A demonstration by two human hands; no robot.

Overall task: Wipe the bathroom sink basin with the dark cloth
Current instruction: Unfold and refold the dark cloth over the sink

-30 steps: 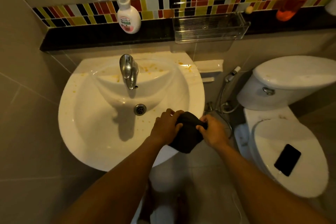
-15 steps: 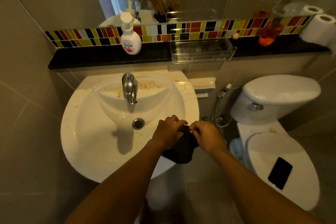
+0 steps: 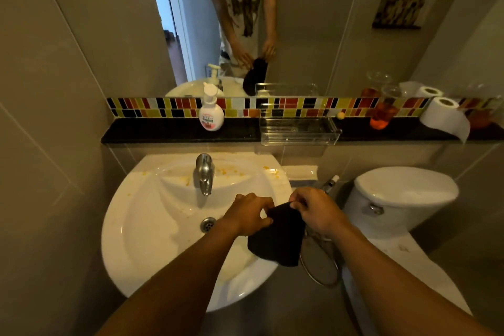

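A white sink basin [image 3: 152, 229] with orange stains near its chrome tap [image 3: 204, 173] fills the lower left; its drain [image 3: 208, 224] sits in the middle. The dark cloth [image 3: 278, 237] hangs over the basin's right rim, held by its top edge. My left hand [image 3: 246, 217] pinches the cloth's left corner and my right hand [image 3: 317, 213] pinches its right corner. Both hands hover above the right side of the basin, apart from its surface.
A black ledge [image 3: 163, 129] above the sink carries a soap pump bottle [image 3: 211, 112], a clear tray [image 3: 298, 129], an orange cup [image 3: 380, 116] and a toilet roll [image 3: 444, 117]. A toilet [image 3: 403, 196] stands to the right, a spray hose [image 3: 321, 267] between.
The view has tilted upward, showing more mirror and less toilet lid. My hands have spread slightly and the cloth hangs more open between them.
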